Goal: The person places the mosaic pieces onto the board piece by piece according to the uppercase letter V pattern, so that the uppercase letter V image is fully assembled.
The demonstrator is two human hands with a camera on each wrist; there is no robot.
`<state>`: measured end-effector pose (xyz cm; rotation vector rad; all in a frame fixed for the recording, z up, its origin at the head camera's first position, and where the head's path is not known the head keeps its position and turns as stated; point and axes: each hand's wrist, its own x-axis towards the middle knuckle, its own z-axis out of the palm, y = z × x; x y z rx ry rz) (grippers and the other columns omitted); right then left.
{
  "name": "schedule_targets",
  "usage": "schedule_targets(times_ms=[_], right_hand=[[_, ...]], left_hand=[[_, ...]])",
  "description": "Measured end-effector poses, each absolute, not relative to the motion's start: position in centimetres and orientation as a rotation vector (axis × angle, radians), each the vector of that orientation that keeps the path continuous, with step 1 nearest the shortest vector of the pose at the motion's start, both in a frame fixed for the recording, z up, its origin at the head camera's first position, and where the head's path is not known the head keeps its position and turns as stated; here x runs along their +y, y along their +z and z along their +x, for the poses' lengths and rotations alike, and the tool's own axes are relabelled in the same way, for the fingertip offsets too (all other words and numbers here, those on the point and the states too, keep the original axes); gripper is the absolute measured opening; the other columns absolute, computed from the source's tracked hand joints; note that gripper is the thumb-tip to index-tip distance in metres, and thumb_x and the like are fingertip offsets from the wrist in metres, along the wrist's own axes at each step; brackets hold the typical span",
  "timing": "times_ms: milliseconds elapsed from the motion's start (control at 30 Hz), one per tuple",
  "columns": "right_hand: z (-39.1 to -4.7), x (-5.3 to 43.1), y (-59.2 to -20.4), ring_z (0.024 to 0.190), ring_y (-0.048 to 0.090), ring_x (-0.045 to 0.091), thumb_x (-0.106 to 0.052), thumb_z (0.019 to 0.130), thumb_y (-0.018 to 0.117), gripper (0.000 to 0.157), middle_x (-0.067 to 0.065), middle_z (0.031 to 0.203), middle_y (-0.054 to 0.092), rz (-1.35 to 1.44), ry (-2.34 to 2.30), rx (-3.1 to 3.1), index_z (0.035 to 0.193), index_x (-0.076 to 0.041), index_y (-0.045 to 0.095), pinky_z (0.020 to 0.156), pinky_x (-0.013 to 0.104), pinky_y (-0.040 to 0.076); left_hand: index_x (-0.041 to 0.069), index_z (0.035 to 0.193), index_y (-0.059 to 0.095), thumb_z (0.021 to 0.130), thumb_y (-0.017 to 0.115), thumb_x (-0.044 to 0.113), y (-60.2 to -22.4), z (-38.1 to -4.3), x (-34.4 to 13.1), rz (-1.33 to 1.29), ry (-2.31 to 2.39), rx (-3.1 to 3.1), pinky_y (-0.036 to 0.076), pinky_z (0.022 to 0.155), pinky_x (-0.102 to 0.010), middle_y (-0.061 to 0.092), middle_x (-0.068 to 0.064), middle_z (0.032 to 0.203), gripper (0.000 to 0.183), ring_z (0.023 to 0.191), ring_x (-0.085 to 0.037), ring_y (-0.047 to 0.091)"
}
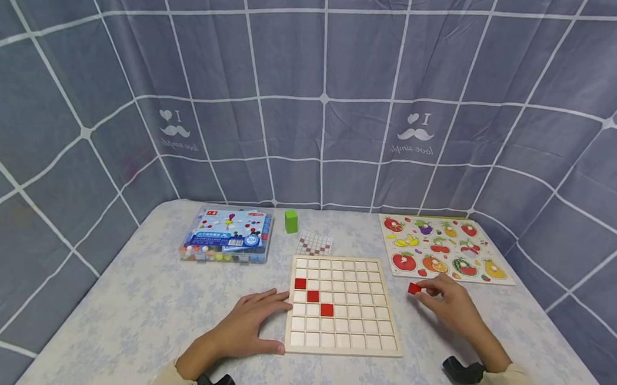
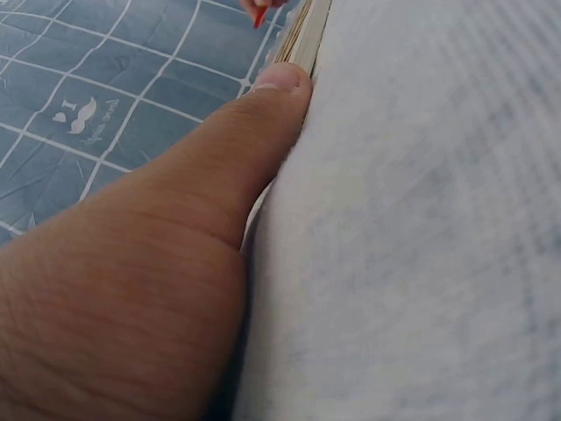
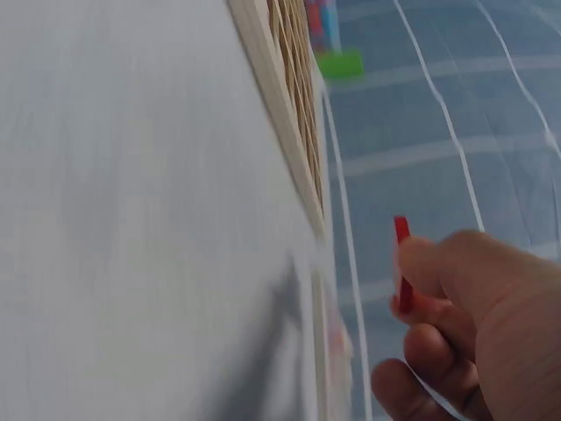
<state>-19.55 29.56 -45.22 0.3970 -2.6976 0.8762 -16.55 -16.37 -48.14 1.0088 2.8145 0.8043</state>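
A wooden grid board (image 1: pixel 343 351) lies on the table with three red square tiles in a diagonal line, among them one tile (image 1: pixel 326 309) nearest its middle. My left hand (image 1: pixel 250 324) rests at the board's left edge, fingers spread, and the thumb touches the frame's lower left side. To the right of the board, my right hand (image 1: pixel 451 304) pinches another red square tile (image 1: pixel 414 288) between thumb and fingers, above the table. In the right wrist view that tile (image 3: pixel 403 263) is seen edge-on.
A small pattern card (image 1: pixel 314 244) lies behind the board, with a green block (image 1: pixel 291 221) next to it. At the back left is a clear plastic box (image 1: pixel 226 234) of colourful pieces. A fruit puzzle board (image 1: pixel 445 248) lies at the back right.
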Motion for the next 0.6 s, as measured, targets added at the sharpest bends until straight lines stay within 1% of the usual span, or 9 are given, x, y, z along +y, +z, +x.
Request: schedule_targets(times_ms=[167,267,433,600], right_hand=[[-19.6,25.8,-45.5,0.081,0.057,0.015,-0.005,0.085,0.082,0.022,-0.006,0.086,0.059,0.493,0.994,-2.688,0.106,-0.006,0.078,0.071,0.029,0.051],[-19.3,23.8,-45.6,0.08,0.055,0.013,-0.005,0.086,0.081,0.02,-0.009,0.085,0.057,0.58,1.053,-2.682,0.106,-0.007,0.078,0.071,0.029,0.05],[-18.7,21.1,-45.7,0.078,0.053,0.009,-0.006,0.088,0.079,0.018,-0.011,0.085,0.055,0.776,1.136,-2.672,0.106,-0.009,0.077,0.069,0.027,0.05],[-18.0,18.8,-45.9,0.074,0.052,0.005,-0.012,0.087,0.08,0.017,-0.015,0.083,0.056,0.874,1.139,-2.734,0.105,-0.015,0.078,0.066,0.026,0.048]], left_hand=[[0.027,0.144,0.055,0.083,0.068,0.071,-48.4,-16.5,-16.3,1.016,0.817,2.819,0.025,0.109,-0.062,0.04,0.005,0.159,0.077,0.148,-0.028,0.029],[0.027,0.144,0.055,0.083,0.068,0.07,-48.4,-16.6,-16.3,1.022,0.82,2.819,0.025,0.109,-0.062,0.04,0.005,0.159,0.077,0.148,-0.028,0.03],[0.027,0.144,0.055,0.083,0.068,0.07,-48.3,-16.5,-16.4,1.019,0.812,2.825,0.025,0.108,-0.063,0.041,0.004,0.158,0.076,0.148,-0.028,0.03],[0.027,0.145,0.054,0.083,0.068,0.071,-48.3,-16.6,-16.3,0.995,0.803,2.813,0.024,0.109,-0.062,0.04,0.005,0.159,0.077,0.149,-0.027,0.028]])
